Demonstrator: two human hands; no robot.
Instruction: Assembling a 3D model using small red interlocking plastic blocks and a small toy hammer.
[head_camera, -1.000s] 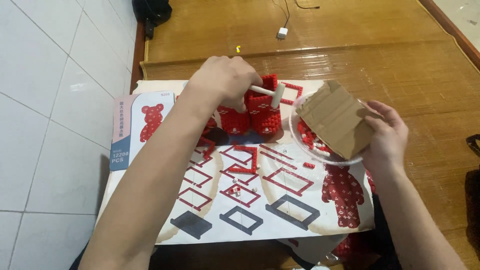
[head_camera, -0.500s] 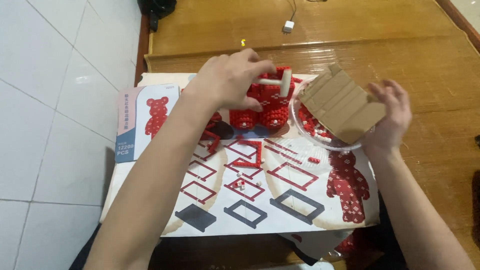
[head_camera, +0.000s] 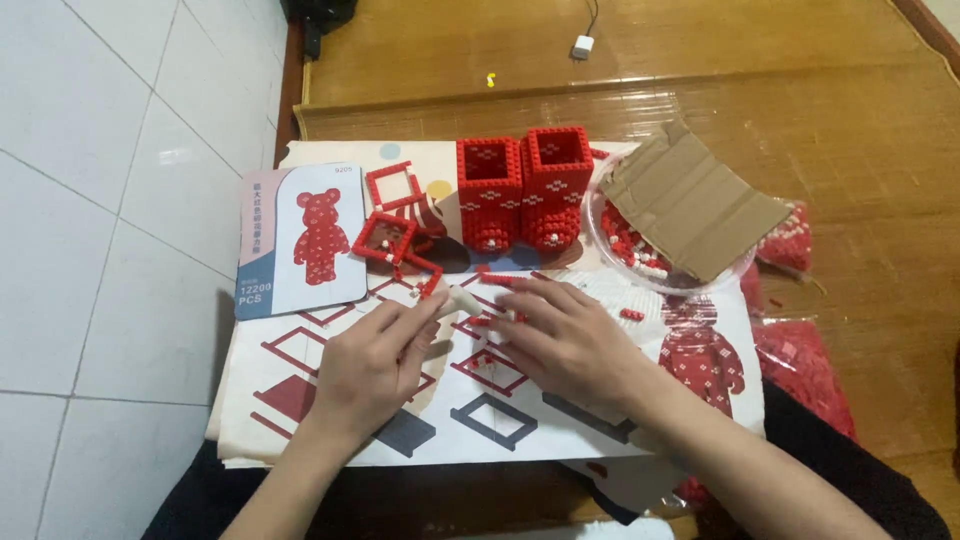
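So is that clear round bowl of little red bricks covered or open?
Partly covered: a creased brown cardboard piece lies across the clear round bowl, with red and white bricks showing at its left edge.

I see two red brick towers (head_camera: 523, 188) flecked with white dots, hollow red square frames (head_camera: 385, 235), and a printed sheet (head_camera: 500, 400) patterned with dark red and grey frame outlines. The card (head_camera: 300, 240) shows a red bear (on pale blue). The cardboard (head_camera: 690, 200) is plain brown.

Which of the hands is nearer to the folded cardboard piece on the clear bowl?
Right. The right hand lies below and left of the cardboard piece; the left hand is farther left.
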